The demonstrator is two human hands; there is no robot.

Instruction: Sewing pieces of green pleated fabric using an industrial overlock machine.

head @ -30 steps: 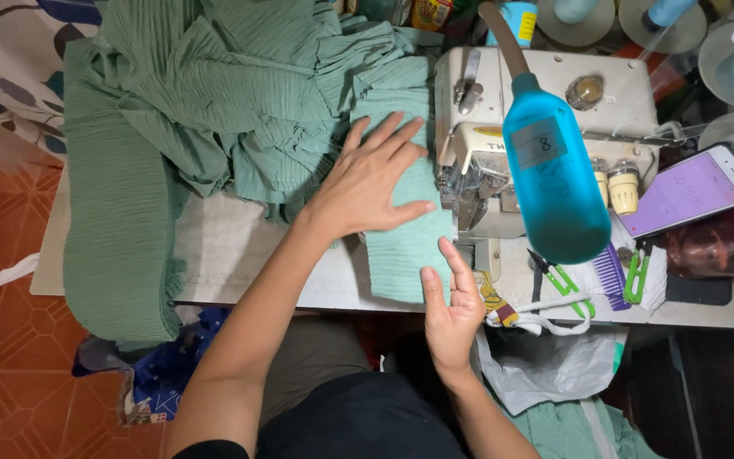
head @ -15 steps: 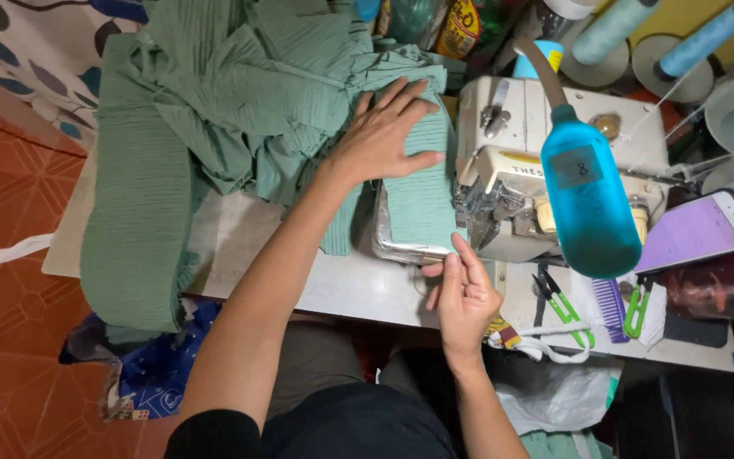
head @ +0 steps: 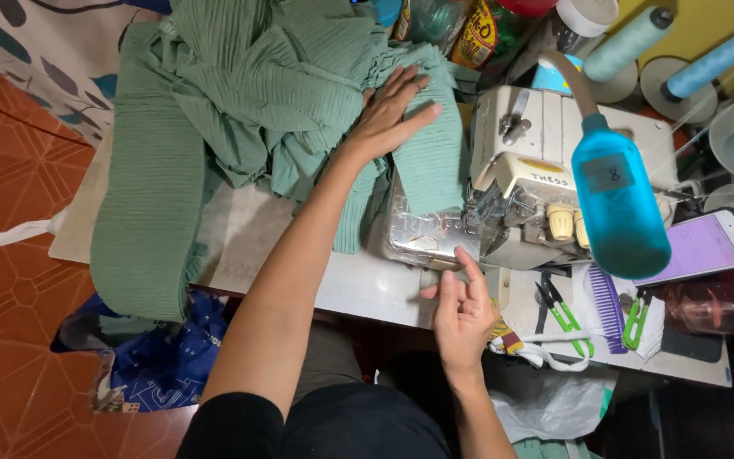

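Right hand (head: 460, 310): nearest the camera, at the table's front edge; fingers loosely spread and holding nothing, the fingertips just touching the lower front corner of the sewing machine (head: 545, 183).
Table edge (head: 367, 293): a strip of bare pale top runs between the hanging cloth and the machine; this is the one open stretch, and both forearms cross it.
Small tools: green-handled snips (head: 564, 313), a purple comb (head: 609, 308) and a second green pair (head: 635, 321) lie in a row right of the right hand, crowding that side of the edge.
Phone (head: 707, 246): lit screen, just beyond the comb, beside the machine.
Blue lamp head (head: 618, 200): hangs on a bent neck over the machine's right half and hides part of it.
Green ribbed fabric (head: 256, 102): heaped over the left and middle of the table, one broad fold hanging off the left front edge, one strip lying across the machine's bed.
Left hand (head: 392, 106): flat and open, fingers spread, pressing the fabric just left of the machine.
Thread cones (head: 630, 42): standing at the far right behind the machine, among jars.
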